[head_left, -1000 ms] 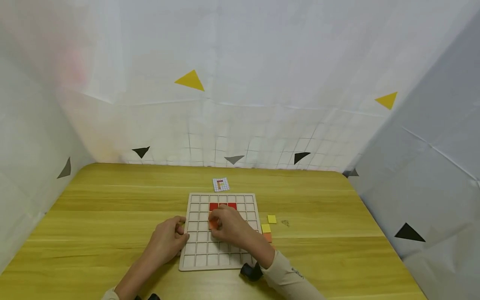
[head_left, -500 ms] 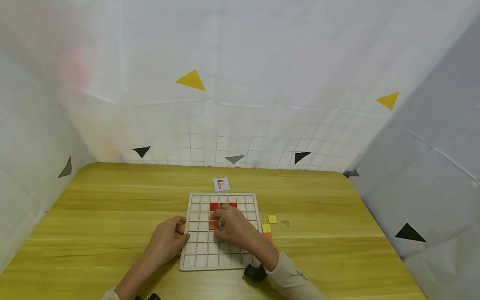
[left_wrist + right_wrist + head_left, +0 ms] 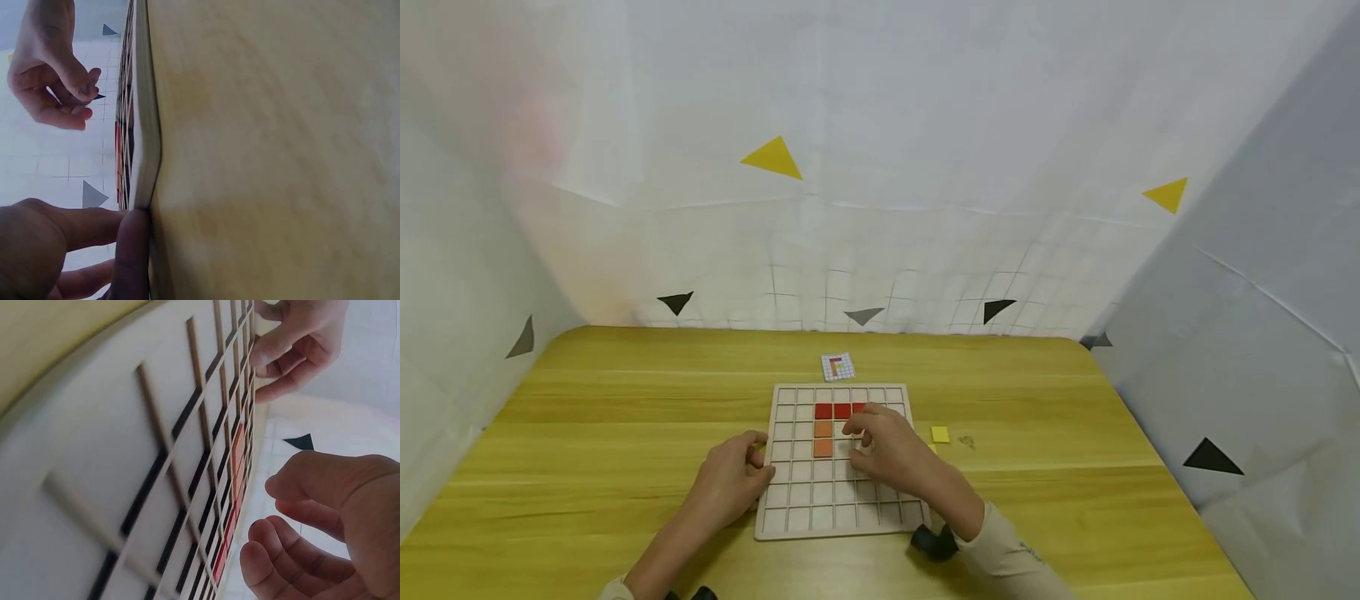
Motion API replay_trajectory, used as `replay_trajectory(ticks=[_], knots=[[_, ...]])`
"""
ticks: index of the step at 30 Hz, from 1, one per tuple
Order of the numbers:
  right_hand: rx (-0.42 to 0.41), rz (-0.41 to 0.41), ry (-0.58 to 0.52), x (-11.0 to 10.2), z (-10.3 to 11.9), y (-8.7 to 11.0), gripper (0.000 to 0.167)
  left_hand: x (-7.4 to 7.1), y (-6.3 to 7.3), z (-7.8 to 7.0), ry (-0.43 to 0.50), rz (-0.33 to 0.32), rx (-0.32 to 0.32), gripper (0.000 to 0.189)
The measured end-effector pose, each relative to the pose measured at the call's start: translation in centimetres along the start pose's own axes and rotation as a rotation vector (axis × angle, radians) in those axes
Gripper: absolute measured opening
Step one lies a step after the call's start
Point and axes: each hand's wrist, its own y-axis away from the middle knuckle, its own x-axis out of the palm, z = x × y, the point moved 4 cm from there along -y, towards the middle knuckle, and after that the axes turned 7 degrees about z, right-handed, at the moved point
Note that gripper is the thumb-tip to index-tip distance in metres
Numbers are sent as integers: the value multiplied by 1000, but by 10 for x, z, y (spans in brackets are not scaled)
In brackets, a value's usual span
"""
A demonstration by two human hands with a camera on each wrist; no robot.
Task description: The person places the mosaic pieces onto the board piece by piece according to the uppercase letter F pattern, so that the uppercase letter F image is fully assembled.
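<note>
1. Your left hand (image 3: 730, 479) holds the left edge of the board (image 3: 801, 518).
2. Your right hand (image 3: 895, 452) hangs above, empty, fingers apart.
3. Yellow tile (image 3: 940, 434), right of board, seems light, stiff; pinch its edges.

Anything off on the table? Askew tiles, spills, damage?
One oddity: a small dark mark on the table, just right of the yellow tile; too small to identify. Red tiles and orange tiles look square in the grid board where visible. No evident spill or damage.
</note>
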Motion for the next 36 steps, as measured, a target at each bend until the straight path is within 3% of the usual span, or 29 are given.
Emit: replay_trajectory(ticks=[12,36], knots=[[56,-46,-43,-19,-19,22,20,0,0,0,1,7,-4,46],[135,-75,-25,-27,-45,55,19,1,1,1,47,10,-12,46]])
